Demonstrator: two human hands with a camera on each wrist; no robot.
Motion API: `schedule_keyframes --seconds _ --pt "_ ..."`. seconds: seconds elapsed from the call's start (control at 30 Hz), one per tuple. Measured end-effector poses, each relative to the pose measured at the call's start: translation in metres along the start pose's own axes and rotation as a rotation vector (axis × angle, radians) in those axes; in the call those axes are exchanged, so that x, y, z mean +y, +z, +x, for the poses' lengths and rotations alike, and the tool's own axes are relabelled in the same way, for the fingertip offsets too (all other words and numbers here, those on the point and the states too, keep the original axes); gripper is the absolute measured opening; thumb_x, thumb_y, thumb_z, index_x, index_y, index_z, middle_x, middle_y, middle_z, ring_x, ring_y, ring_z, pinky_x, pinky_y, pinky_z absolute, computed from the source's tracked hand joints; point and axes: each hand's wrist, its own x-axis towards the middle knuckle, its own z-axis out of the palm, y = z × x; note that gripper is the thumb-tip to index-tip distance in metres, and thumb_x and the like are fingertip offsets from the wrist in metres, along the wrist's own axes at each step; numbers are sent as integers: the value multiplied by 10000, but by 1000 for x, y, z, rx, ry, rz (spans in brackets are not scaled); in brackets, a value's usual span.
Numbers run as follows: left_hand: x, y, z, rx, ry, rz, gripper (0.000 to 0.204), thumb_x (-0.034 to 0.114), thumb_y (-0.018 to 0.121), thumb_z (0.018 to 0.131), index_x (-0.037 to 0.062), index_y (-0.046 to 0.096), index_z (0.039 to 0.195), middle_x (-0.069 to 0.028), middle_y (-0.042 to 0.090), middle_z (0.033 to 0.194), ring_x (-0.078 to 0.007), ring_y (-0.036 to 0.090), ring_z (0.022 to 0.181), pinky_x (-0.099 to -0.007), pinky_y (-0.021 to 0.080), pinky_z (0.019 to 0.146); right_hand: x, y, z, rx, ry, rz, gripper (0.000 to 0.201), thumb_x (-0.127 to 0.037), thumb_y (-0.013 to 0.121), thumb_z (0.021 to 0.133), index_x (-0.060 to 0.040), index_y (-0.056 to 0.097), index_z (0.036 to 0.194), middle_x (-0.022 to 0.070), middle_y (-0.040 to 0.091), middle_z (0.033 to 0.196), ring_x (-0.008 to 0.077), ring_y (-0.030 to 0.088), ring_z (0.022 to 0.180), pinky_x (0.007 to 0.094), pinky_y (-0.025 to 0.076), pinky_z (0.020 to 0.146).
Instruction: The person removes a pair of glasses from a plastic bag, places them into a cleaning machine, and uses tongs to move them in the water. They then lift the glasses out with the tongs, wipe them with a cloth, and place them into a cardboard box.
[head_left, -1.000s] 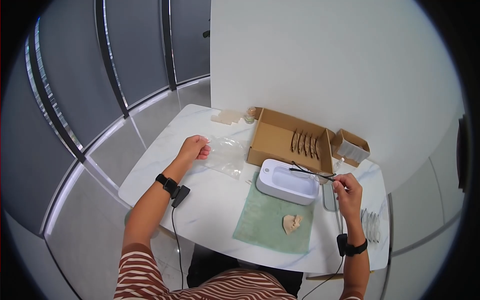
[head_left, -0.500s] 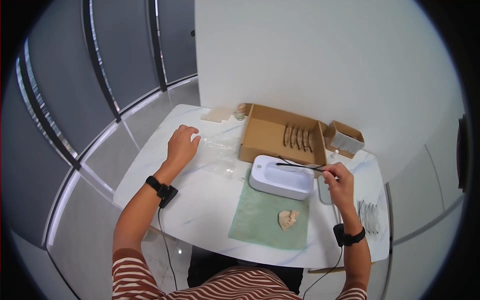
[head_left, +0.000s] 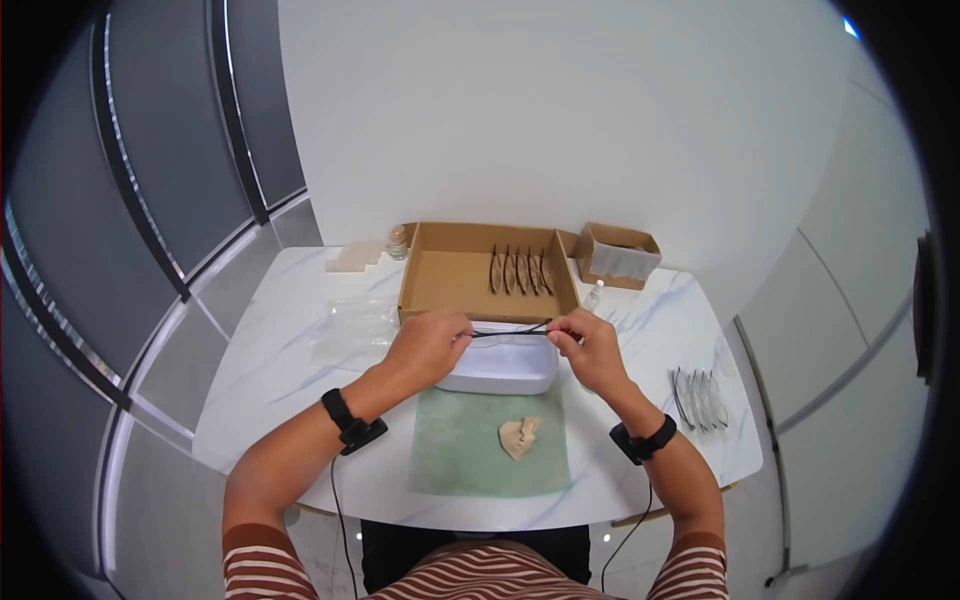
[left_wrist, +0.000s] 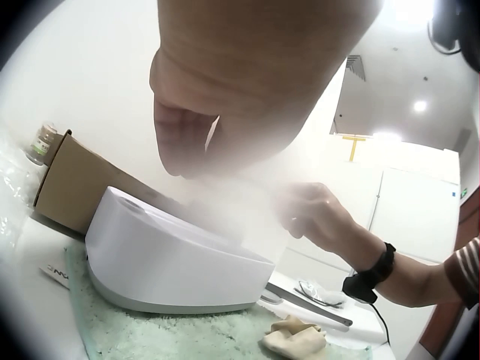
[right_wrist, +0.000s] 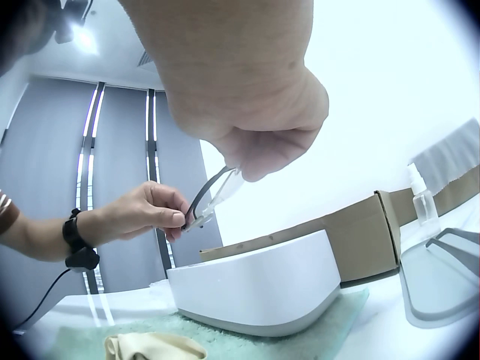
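Observation:
A pair of eyeglasses (head_left: 512, 335) with dark, thin temples and clear lenses is held level between both hands, over a white tub-shaped cleaner (head_left: 500, 384). My left hand (head_left: 430, 345) pinches one end of the glasses. At the other end, my right hand (head_left: 593, 348) grips them between thumb and fingers. The right wrist view shows a dark curved temple (right_wrist: 199, 201) running from one hand to the other. Under the tub lies a green cloth (head_left: 450, 465), with a crumpled beige cloth (head_left: 518, 438) on its near part.
Behind the tub stands an open cardboard box (head_left: 440, 285) with several dark slender items in a row. A smaller box (head_left: 620, 265) and a spray bottle (head_left: 594, 296) are to its right. Several wire-framed glasses (head_left: 700, 402) lie far right, a clear plastic bag (head_left: 355, 335) left.
My left hand has come from beside the plastic bag to the glasses and now pinches them. My right hand keeps its grip at the other end. The head view has turned to the right.

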Motion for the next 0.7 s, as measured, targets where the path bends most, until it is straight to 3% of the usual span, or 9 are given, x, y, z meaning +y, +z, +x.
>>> schedule_keyframes --seconds 0.27,0.57,0.7 --pt "-15 18 8 -154 -22 210 103 157 708 857 66 751 883 -128 689 899 -342 668 854 -446 525 753 21 9 -4 -77 12 -176 110 -111 767 828 -40 772 913 121 671 820 275 650 717 378 510 675" --pt "-17 27 11 -271 -87 298 123 171 705 865 92 777 924 -127 685 913 -342 671 891 -449 526 788 36 14 -6 -148 50 -230 124 -121 756 817 -59 789 919 125 694 831 303 667 741 400 522 691" --pt "-9 8 15 -169 -73 249 129 171 702 876 84 768 944 -132 687 911 -340 675 850 -442 532 761 29 2 1 -21 17 -202 152 -116 742 833 -51 780 965 137 703 849 306 672 746 392 524 682"
